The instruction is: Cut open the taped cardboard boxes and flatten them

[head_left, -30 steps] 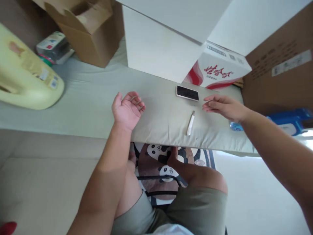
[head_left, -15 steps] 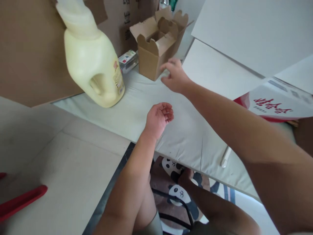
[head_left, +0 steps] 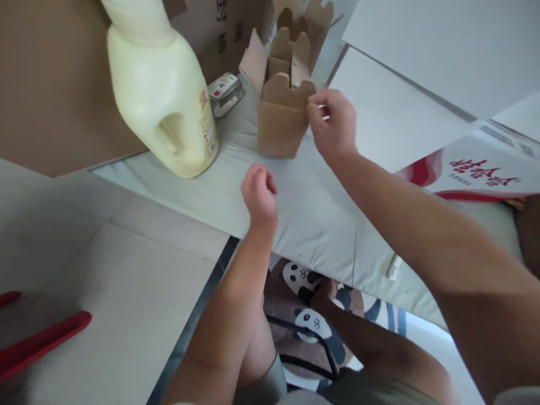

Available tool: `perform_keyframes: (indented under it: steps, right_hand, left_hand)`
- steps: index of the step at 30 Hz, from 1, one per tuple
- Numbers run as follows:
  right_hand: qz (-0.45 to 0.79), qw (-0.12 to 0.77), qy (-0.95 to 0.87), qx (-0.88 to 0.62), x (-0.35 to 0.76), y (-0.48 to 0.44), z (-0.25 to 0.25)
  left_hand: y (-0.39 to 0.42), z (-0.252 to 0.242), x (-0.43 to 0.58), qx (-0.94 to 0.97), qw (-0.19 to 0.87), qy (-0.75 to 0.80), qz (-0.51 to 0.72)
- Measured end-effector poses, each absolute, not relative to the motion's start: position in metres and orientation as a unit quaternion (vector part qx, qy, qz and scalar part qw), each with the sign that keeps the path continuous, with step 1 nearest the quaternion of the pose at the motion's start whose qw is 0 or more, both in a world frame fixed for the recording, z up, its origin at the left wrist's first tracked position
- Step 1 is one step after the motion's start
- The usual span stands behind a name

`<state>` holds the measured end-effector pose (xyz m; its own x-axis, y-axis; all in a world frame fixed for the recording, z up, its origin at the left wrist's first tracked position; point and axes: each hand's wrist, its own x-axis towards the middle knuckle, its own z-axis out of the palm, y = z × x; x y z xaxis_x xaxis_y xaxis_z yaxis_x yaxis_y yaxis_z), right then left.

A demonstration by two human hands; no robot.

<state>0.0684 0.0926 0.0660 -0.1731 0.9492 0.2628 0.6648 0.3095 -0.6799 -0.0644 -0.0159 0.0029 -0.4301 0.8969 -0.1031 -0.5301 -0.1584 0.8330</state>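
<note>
A small brown cardboard box (head_left: 279, 130) with raised, notched flaps stands on the pale cloth-covered surface (head_left: 312, 208). My right hand (head_left: 334, 121) pinches its upper right edge between thumb and fingers. Closer to me, below the box, my left hand (head_left: 259, 194) hovers with its fingers curled in and nothing visible in them; it does not touch the box. More open cardboard flaps (head_left: 317, 25) show just behind this box, partly covered by it.
A big pale yellow jug (head_left: 156, 101) stands at left before a large carton (head_left: 54, 84). Between jug and box lies a small clear package (head_left: 225, 93). White panels (head_left: 392, 112) and a red-and-white carton (head_left: 476, 174) are at right, with a white stick-like object (head_left: 394, 266) nearer me.
My right hand has closed on the cardboard box, which has turned and shifted right and nearer to me. My left hand has curled its fingers and turned its palm out of sight.
</note>
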Motion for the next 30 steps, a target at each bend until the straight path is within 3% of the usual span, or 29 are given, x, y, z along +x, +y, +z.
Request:
perform_keyframes:
  steps: [4,8,13,20,30]
  right_hand:
    - [0.173,0.413,-0.668,-0.595,0.125,-0.005,0.067]
    - [0.049,0.553,-0.602,-0.574,0.177,-0.096,0.056]
    - [-0.023,0.483,-0.633,-0.604,0.229,-0.164,0.027]
    - [0.085,0.454,-0.668,-0.584,0.266,-0.180,0.015]
    - [0.195,0.565,-0.603,-0.529,0.278,-0.194,-0.022]
  left_hand:
    - [-0.013,0.001,-0.070,0.147,0.402,0.440,0.789]
    - [-0.011,-0.002,-0.061,0.184,0.457,0.454,0.742]
    - [-0.013,-0.007,-0.028,0.320,0.535,0.359,0.695]
    - [-0.022,-0.003,0.014,0.393,0.533,0.339,0.669]
    - [-0.014,-0.032,0.025,0.559,0.402,0.295,0.662]
